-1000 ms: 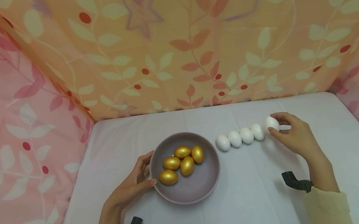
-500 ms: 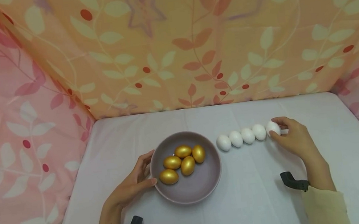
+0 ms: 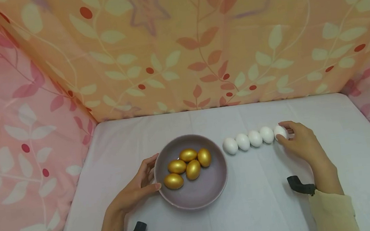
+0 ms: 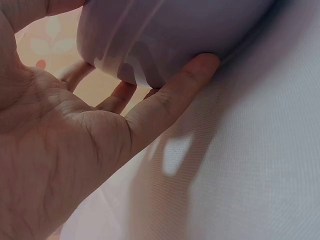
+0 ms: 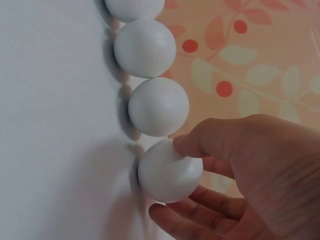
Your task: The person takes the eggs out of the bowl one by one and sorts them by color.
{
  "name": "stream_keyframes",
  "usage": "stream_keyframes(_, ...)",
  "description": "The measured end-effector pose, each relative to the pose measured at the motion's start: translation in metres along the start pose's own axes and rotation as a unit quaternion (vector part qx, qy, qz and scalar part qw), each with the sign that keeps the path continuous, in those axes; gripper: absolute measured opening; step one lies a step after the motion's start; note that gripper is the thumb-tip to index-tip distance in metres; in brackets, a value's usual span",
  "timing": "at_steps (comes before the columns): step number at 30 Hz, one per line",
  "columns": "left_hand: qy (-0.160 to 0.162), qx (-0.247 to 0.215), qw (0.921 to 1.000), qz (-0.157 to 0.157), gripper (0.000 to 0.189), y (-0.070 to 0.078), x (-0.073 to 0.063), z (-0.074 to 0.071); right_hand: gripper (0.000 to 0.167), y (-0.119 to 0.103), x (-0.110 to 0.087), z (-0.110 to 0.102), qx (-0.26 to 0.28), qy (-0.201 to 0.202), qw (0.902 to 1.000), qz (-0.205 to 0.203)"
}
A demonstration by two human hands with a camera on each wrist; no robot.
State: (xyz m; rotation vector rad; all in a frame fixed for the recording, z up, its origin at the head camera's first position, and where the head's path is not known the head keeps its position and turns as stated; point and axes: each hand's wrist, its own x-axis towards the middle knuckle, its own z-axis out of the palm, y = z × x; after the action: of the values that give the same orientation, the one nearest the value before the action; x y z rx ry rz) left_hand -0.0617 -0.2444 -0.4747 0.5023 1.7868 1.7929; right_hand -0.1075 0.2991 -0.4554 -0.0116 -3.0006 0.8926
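Observation:
My left hand (image 3: 134,190) holds the left side of a round mauve bowl (image 3: 209,190), its thumb at the rim and its fingers spread along the outer wall. In the left wrist view, the fingertips (image 4: 202,65) touch the bowl wall (image 4: 175,30) low down. Inside the bowl lie several golden eggs (image 3: 193,170). To its right, several white eggs (image 3: 242,142) form a slanting row on the table. My right hand (image 3: 300,139) holds the rightmost white egg (image 5: 167,172) between thumb and fingers, close beside its neighbour (image 5: 159,106). Part of that egg is hidden by the hand.
A white cloth (image 3: 254,198) covers the table. Orange leaf-patterned fabric (image 3: 164,50) rises behind its far edge, with pink fabric (image 3: 17,167) at both sides. Dark curved pieces (image 3: 300,185) stick out at both wrists.
My right hand has brought its white egg down and slightly left, against the end of the row. The left hand and the bowl stay where they were.

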Motion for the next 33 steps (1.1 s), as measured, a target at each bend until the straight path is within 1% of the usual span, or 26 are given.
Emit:
stream_keyframes(6,0.007,0.001,1.0,0.001,0.083,0.0,0.0,-0.001,0.053,-0.003,0.002,-0.002,-0.001,-0.007,1.0,-0.002)
stream_keyframes(14,0.0,-0.001,1.0,0.007,0.082,-0.001,0.0,-0.001,0.049,-0.002,0.002,-0.001,0.002,-0.003,0.9998,-0.017)
stream_keyframes(21,0.001,-0.009,1.0,0.003,0.083,0.001,-0.001,0.002,0.048,-0.001,0.002,-0.001,-0.001,-0.003,0.9997,-0.023)
stream_keyframes(25,0.003,-0.01,0.9999,0.004,0.083,-0.001,-0.001,0.001,0.047,-0.003,0.003,-0.001,-0.001,0.005,0.9991,-0.043)
stream_keyframes(33,0.006,0.011,0.9999,0.007,0.081,0.0,0.0,0.001,0.043,-0.012,-0.001,-0.001,0.021,0.034,0.9969,-0.068)
